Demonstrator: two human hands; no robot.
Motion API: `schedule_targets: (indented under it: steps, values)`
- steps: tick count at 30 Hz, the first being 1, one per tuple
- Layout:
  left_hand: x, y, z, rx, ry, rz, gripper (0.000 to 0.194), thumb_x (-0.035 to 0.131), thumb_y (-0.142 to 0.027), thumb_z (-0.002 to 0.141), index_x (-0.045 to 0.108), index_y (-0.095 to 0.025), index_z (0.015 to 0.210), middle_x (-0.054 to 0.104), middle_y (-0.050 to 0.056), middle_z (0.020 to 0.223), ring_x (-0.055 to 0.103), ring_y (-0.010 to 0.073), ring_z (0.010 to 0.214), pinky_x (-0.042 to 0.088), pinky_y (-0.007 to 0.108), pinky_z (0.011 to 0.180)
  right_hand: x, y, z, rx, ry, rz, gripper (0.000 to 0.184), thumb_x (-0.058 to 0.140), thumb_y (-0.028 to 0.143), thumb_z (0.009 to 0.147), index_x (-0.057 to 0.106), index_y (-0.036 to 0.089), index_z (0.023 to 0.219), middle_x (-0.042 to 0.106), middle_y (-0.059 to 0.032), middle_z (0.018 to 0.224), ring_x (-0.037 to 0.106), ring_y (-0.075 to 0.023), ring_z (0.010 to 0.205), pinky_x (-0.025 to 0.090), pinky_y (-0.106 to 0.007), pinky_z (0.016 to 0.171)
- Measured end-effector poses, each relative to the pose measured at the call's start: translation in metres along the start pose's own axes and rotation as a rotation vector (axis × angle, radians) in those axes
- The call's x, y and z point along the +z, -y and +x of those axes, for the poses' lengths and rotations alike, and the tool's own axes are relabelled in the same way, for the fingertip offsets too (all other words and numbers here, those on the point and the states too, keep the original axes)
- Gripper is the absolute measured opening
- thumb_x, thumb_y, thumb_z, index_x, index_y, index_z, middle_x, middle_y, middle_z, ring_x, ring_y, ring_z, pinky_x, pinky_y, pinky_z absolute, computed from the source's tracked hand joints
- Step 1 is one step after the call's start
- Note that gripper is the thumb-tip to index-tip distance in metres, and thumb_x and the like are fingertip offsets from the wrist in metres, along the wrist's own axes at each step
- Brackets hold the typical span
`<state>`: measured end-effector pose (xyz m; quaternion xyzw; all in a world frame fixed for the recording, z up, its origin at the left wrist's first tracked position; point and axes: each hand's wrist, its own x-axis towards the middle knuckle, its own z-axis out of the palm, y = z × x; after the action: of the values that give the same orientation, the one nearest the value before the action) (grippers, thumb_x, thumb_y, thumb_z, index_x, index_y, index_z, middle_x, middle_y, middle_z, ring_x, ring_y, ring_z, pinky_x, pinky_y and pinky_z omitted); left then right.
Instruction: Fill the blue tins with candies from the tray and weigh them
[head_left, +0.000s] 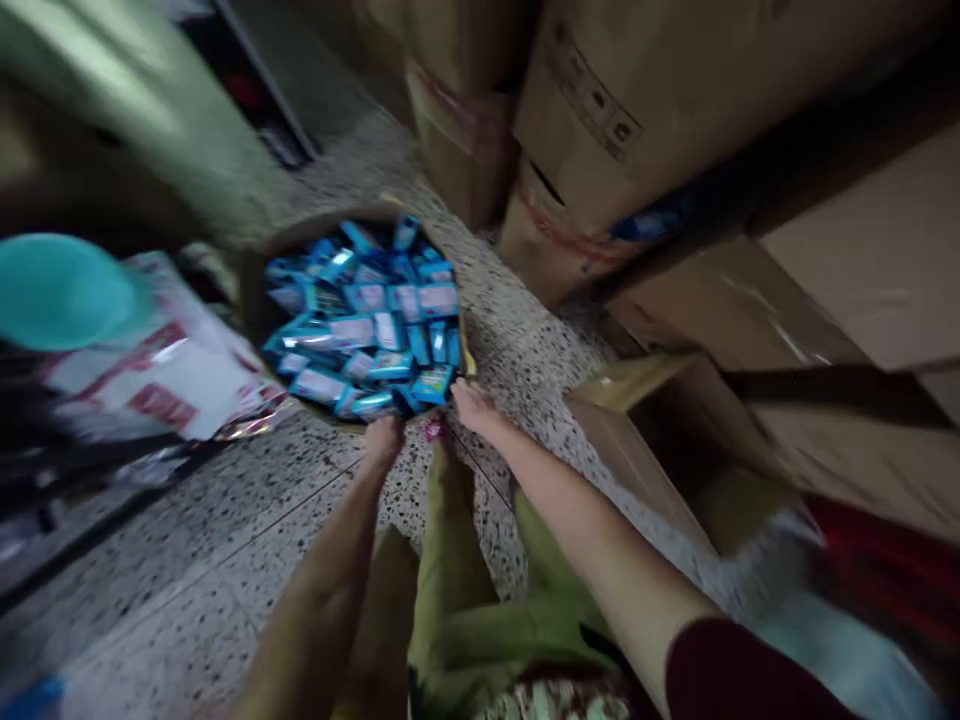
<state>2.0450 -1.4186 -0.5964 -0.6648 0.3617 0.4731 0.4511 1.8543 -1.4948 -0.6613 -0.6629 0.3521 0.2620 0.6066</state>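
Note:
A cardboard box (252, 285) on the speckled floor is filled with many small blue packs (367, 330), lying loose at all angles. My left hand (384, 437) is closed over the near edge of this box, its fingers partly hidden behind the rim. To the right, my right hand (472, 402) grips the box's near right edge, close to the corner. Both arms reach straight forward. A small pink thing (434, 429) shows on the floor side between the two hands, too blurred to name.
Tall cardboard cartons (585, 110) stand stacked at the back right. An open carton (630, 470) with raised flaps sits at my right. On the left are a turquoise basin (67, 290) and a white-and-red printed bag (176, 370). Terrazzo floor (270, 560) runs between them.

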Motion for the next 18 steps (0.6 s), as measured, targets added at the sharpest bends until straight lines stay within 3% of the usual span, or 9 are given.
schedule_targets:
  steps: [4, 8, 12, 18]
  values:
    - [0.023, -0.035, 0.008, -0.108, -0.014, -0.089, 0.035, 0.072, -0.043, 0.105, 0.076, -0.013, 0.123, 0.078, 0.013, 0.121, 0.075, 0.0260, 0.116, 0.062, 0.045, 0.102, 0.007, -0.045, 0.013, -0.033, 0.013, -0.128, 0.041, 0.053, 0.004, 0.095, 0.066, 0.021, 0.130, 0.062, -0.0180, 0.144, 0.059, -0.0280, 0.128, 0.045, -0.037, 0.107]
    - [0.053, -0.062, 0.015, -0.128, -0.014, -0.146, 0.034, 0.073, -0.040, 0.106, 0.073, -0.014, 0.128, 0.074, 0.013, 0.132, 0.072, 0.0271, 0.124, 0.061, 0.050, 0.109, 0.017, -0.082, 0.021, -0.042, 0.014, -0.224, 0.048, 0.047, 0.000, 0.096, 0.066, 0.020, 0.135, 0.058, -0.0175, 0.151, 0.057, -0.0290, 0.135, 0.045, -0.038, 0.109]
    - [0.073, -0.078, 0.007, -0.122, -0.011, -0.164, 0.036, 0.073, -0.039, 0.106, 0.072, -0.015, 0.132, 0.072, 0.014, 0.136, 0.070, 0.0285, 0.128, 0.060, 0.051, 0.112, 0.029, -0.101, 0.013, -0.041, -0.001, -0.267, 0.051, 0.041, 0.000, 0.099, 0.066, 0.023, 0.136, 0.056, -0.0146, 0.156, 0.058, -0.0284, 0.137, 0.046, -0.037, 0.110]
    - [0.084, -0.100, -0.015, -0.126, -0.013, -0.210, 0.038, 0.073, -0.041, 0.106, 0.071, -0.015, 0.133, 0.071, 0.014, 0.137, 0.070, 0.0287, 0.127, 0.060, 0.051, 0.111, 0.040, -0.121, -0.011, -0.057, 0.012, -0.319, 0.050, 0.050, -0.002, 0.095, 0.069, 0.027, 0.131, 0.060, -0.0125, 0.149, 0.062, -0.0269, 0.132, 0.049, -0.036, 0.104]
